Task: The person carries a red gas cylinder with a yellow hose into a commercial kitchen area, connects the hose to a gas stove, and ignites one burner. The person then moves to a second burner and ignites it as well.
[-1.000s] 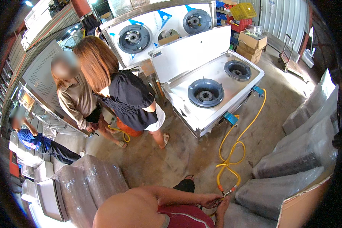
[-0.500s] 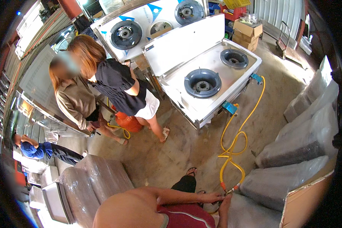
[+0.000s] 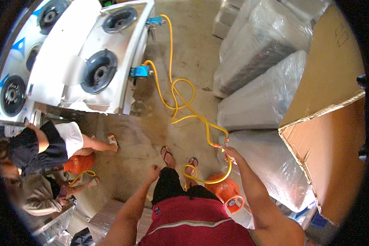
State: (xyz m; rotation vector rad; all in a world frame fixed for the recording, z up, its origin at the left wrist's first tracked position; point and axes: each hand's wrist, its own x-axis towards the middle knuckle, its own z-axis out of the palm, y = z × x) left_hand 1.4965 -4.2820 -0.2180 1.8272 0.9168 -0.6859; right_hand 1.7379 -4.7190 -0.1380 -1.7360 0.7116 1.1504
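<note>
My right hand (image 3: 231, 153) is closed on the hose connector (image 3: 225, 143), a metal-and-orange joint where the yellow gas hoses (image 3: 184, 108) meet. One hose loops down from it toward an orange gas cylinder (image 3: 222, 189) beside my right leg. The other lines run up to two blue valves (image 3: 140, 71) on the front of a steel gas stove (image 3: 123, 78) with black ring burners (image 3: 99, 72). Away from the hose, my left hand (image 3: 153, 173) hangs beside my left knee, its fingers curled in with nothing visible in them.
Plastic-wrapped units (image 3: 266, 98) line the right, next to a large open cardboard box (image 3: 324, 135). Two people stand at the lower left beside another orange cylinder (image 3: 80, 162). A second burner stove (image 3: 13, 94) is at the far left. Loose hose lies on the concrete floor (image 3: 151, 127).
My left hand has let go of the hose connector and moved left to my knee. My right hand still holds the connector. The view has swung right and downward.
</note>
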